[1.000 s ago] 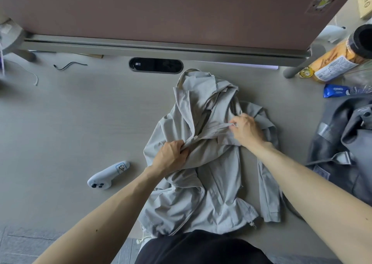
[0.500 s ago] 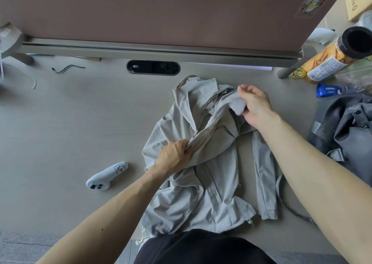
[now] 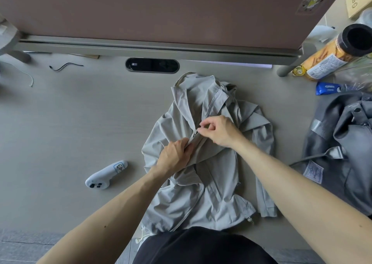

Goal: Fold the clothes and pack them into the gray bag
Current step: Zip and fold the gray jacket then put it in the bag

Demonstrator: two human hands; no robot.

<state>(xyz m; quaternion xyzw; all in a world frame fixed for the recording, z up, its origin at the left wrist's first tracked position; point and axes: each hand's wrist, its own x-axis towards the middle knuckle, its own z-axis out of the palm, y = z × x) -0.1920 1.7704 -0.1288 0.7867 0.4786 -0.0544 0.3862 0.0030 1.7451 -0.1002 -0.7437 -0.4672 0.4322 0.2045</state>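
Note:
A light grey zip jacket (image 3: pixel 217 189) lies crumpled on the desk in front of me, hood toward the far edge. My left hand (image 3: pixel 174 156) grips the fabric by the zipper line at the jacket's middle. Just above it, my right hand (image 3: pixel 218 131) pinches at the metal zipper pull (image 3: pixel 194 133). The gray bag (image 3: pixel 342 149) sits slumped at the right edge of the desk, about an arm's width from the jacket.
A white controller (image 3: pixel 106 175) lies left of the jacket. At the back stand a brown partition (image 3: pixel 161 12) and a black cable port (image 3: pixel 152 65). A snack jar (image 3: pixel 338 52) and a blue packet (image 3: pixel 328 88) sit at the far right, a thin black wire (image 3: pixel 66 66) at the far left.
My right hand let go of the lifted hood fabric and came down to the zipper pull at the jacket's middle. The hood now lies flat. My left hand kept its grip.

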